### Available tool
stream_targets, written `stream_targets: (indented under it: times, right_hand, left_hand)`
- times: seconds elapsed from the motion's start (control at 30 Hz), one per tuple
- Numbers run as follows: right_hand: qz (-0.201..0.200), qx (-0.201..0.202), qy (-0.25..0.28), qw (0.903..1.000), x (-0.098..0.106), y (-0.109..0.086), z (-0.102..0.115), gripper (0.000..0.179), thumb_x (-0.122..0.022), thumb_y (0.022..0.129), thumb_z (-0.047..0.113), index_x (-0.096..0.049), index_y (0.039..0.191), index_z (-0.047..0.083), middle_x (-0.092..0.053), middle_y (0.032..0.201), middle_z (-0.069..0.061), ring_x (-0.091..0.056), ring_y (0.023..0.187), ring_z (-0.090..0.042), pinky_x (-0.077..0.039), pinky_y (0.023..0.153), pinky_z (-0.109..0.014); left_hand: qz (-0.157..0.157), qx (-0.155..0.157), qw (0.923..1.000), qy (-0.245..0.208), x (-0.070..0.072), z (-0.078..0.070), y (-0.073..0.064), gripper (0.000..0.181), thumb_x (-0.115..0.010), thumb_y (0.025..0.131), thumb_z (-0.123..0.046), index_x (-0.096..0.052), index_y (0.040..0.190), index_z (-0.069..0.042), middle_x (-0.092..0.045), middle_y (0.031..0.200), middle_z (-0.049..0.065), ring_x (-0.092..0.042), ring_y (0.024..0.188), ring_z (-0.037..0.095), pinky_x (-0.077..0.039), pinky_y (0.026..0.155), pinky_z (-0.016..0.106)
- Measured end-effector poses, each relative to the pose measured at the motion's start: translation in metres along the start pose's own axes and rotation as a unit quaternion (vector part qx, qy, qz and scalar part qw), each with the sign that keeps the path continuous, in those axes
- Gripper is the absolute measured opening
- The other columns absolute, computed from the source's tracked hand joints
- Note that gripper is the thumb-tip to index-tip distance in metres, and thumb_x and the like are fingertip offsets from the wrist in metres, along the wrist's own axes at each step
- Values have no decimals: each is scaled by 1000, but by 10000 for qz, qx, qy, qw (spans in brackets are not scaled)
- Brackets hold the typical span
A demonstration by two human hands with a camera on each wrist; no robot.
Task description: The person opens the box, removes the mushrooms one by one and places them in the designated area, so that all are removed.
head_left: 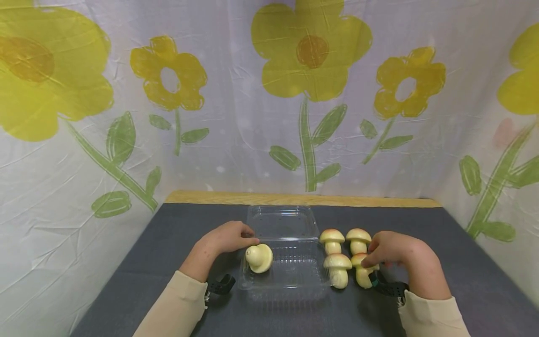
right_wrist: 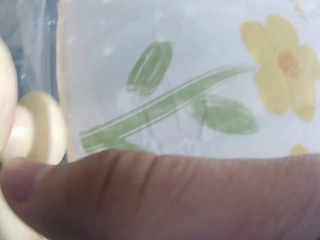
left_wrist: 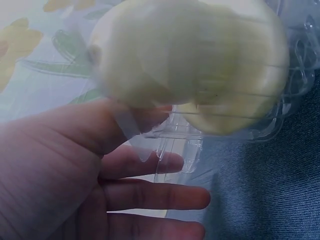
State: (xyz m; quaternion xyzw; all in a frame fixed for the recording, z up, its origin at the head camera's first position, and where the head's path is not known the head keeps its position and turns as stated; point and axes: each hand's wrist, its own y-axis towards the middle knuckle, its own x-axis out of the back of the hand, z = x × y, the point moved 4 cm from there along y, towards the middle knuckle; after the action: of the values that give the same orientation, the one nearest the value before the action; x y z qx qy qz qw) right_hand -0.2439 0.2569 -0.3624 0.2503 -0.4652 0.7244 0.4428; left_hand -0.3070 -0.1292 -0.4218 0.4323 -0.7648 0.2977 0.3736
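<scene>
A toy mushroom lies tipped over in the left end of a clear plastic clamshell box, stem toward me. My left hand is at the box's rear left corner, thumb by the rim close to that mushroom. In the left wrist view its other fingers extend loosely outside the clear wall. Right of the box, my right hand grips the front right toy mushroom by its cap. The right wrist view shows the thumb beside a pale mushroom; the other fingers are hidden there.
Three more upright mushrooms, at the back left, back right and front left, stand close together by the box's right wall. The open lid lies behind the box on the dark tabletop. A flowered curtain hangs behind.
</scene>
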Motion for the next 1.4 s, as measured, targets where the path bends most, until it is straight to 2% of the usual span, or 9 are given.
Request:
stream_targets:
  times: [0.13, 0.17, 0.27, 0.37, 0.6, 0.8, 0.97, 1.13, 1.4]
  right_hand:
    - [-211, 273, -171, 9993, 6, -6, 9, 58, -78, 92, 33, -64, 123, -13, -66, 113, -21, -64, 87, -25, -56, 72, -43]
    - [-274, 341, -242, 9987, 7, -8, 11, 64, -78, 92, 35, -60, 130, -14, -64, 123, -24, -66, 95, -29, -57, 77, -46]
    - [-491, 483, -414, 9968, 10, -12, 19, 66, -77, 93, 39, -60, 130, -13, -62, 127, -27, -66, 102, -34, -58, 79, -50]
    - [-651, 646, -412, 9949, 8, -17, 29, 64, -75, 94, 38, -59, 132, -11, -64, 122, -24, -66, 100, -33, -57, 78, -49]
    - [-970, 1147, -530, 9872, -7, -17, 57, 55, -77, 92, 37, -64, 130, -1, -65, 106, -7, -62, 88, -20, -55, 74, -44]
    - [-1341, 1921, -762, 9692, -25, -5, 80, 46, -79, 93, 30, -66, 129, 4, -65, 107, -6, -60, 84, -16, -51, 70, -38]
    - [-1750, 2195, -982, 9547, -42, 4, 96, 53, -80, 92, 28, -61, 137, 8, -64, 116, -7, -63, 90, -19, -52, 69, -37]
    - [-1768, 2521, -977, 9464, -60, 11, 111, 60, -80, 92, 27, -55, 144, 9, -62, 124, -10, -67, 98, -24, -53, 67, -35]
    - [-1569, 2927, -971, 9382, -81, 15, 127, 57, -78, 95, 28, -55, 145, 13, -59, 132, -8, -67, 101, -22, -54, 66, -32]
  left_hand:
    - [16, 6, 10000, -85, 2, 2, 0, 45, -71, 99, -40, -72, 129, -7, -70, 123, 7, -67, 112, 27, -58, 89, 46]
    - [11, 16, 9999, -111, 2, 2, 0, 45, -71, 99, -40, -72, 130, -7, -70, 124, 7, -67, 112, 26, -58, 89, 45]
    - [-21, 33, 9999, -162, 3, 4, 1, 45, -72, 98, -41, -72, 130, -9, -70, 123, 4, -67, 111, 25, -58, 89, 45]
    - [-96, 28, 9998, -165, 4, 5, 1, 44, -73, 97, -41, -73, 128, -10, -71, 121, 2, -67, 109, 23, -58, 88, 44]
    - [-174, 31, 9997, -149, 7, 4, -1, 43, -74, 96, -41, -74, 126, -10, -71, 119, 1, -67, 109, 23, -58, 87, 44]
    - [-153, 66, 9998, -141, 6, 5, -1, 42, -74, 96, -41, -75, 124, -10, -71, 117, 1, -67, 106, 22, -58, 86, 43]
    - [-119, 10, 9999, -115, 6, 5, -2, 41, -73, 97, -40, -75, 124, -9, -71, 117, 2, -68, 106, 23, -58, 85, 43]
    - [-106, 10, 9998, -142, 6, 4, -3, 41, -73, 97, -39, -74, 125, -9, -71, 118, 3, -68, 107, 24, -58, 86, 43]
    - [-77, 37, 9999, -122, 6, 4, -1, 38, -72, 98, -42, -76, 121, -12, -72, 116, 1, -68, 103, 22, -59, 84, 44]
